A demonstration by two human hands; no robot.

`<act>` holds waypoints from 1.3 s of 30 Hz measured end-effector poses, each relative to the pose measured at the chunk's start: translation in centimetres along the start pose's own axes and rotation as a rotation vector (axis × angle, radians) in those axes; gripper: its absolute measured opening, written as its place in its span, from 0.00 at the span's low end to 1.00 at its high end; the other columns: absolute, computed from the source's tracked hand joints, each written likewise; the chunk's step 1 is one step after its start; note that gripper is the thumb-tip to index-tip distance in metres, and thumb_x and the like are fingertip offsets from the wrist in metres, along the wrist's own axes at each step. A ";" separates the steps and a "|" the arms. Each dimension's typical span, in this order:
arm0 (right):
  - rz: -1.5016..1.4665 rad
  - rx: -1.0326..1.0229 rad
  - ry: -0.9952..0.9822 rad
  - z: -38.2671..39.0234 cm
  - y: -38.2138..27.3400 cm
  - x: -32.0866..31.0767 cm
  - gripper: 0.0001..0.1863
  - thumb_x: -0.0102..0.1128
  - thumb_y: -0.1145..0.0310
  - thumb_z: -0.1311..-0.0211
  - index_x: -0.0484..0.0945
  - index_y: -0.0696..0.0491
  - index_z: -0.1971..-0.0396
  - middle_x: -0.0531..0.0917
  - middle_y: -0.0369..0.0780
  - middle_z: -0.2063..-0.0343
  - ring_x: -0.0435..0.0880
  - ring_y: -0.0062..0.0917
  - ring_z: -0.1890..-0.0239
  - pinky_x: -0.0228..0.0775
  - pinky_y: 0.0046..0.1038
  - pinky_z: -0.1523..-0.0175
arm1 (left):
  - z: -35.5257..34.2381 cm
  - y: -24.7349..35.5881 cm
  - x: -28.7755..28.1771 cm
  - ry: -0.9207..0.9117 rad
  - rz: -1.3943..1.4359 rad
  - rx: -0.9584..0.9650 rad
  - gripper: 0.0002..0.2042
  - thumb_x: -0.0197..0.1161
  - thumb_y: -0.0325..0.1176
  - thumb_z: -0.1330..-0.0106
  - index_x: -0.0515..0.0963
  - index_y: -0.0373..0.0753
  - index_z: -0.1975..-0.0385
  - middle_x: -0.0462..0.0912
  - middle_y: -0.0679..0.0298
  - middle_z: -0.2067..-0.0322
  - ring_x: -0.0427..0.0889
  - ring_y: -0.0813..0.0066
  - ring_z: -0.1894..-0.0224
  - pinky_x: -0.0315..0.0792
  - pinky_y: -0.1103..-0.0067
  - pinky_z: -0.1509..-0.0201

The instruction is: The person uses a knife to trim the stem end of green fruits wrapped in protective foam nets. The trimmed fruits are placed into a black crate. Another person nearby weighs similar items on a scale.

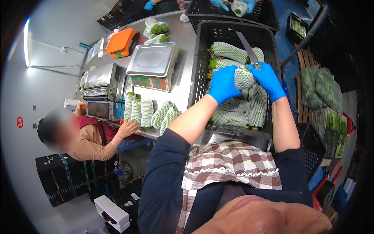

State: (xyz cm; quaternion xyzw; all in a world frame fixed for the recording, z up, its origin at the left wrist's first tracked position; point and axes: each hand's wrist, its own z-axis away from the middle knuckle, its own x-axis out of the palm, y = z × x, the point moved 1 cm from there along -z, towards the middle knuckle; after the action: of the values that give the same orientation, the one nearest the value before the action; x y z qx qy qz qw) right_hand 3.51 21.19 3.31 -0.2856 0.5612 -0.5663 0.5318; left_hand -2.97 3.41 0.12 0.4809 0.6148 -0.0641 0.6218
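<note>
- Along the left edge, a pale wall [21, 97] rises behind a co-worker [95, 142], whose hand touches a row of net-sleeved gourds [147, 113] on the metal table [187, 74].
- Behind that row sits a silver-topped scale [152, 60].
- Further right, a black crate [203, 58] holds netted gourds [257, 107], most crosswise, one lengthwise at its right side.
- Over these, the left hand [226, 84] (blue-gloved) curls round the held gourd [244, 79] — its rounded end faces the wearer; the foreshortened long axis I cannot tell exactly.
- The right hand [267, 80], likewise gloved, grips a knife [246, 45], blade slanting away and slightly left.
- Far right: bagged greens [321, 87] beside a wooden pallet [306, 60].
</note>
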 end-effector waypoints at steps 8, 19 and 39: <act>0.052 0.063 -0.090 -0.9 1.3 -1.8 0.16 0.67 0.59 0.41 0.83 0.59 0.67 0.81 0.35 0.79 0.74 0.16 0.79 0.64 0.23 0.74 | -0.6 0.4 -0.8 -0.023 0.064 -0.088 0.29 0.78 0.40 0.64 0.79 0.40 0.57 0.83 0.53 0.60 0.84 0.55 0.58 0.79 0.66 0.53; -0.007 -0.265 0.373 0.7 -0.5 -1.3 0.15 0.66 0.63 0.38 0.81 0.53 0.54 0.86 0.40 0.66 0.84 0.22 0.61 0.77 0.28 0.53 | -1.1 1.6 -2.6 0.217 0.111 0.102 0.22 0.78 0.34 0.59 0.82 0.41 0.61 0.84 0.55 0.67 0.84 0.53 0.63 0.77 0.67 0.57; 0.223 -0.221 -0.017 0.7 -0.2 -0.6 0.15 0.62 0.64 0.44 0.82 0.55 0.58 0.83 0.43 0.73 0.82 0.26 0.73 0.76 0.30 0.63 | -0.3 0.1 -0.8 0.211 -0.186 0.192 0.25 0.76 0.33 0.60 0.79 0.44 0.56 0.83 0.58 0.62 0.81 0.55 0.59 0.74 0.64 0.56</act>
State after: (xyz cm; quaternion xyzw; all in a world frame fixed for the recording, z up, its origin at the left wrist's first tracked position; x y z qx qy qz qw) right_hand 4.29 21.46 3.82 -0.2835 0.6437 -0.4360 0.5614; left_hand -3.33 3.25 0.93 0.4833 0.7094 -0.1291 0.4964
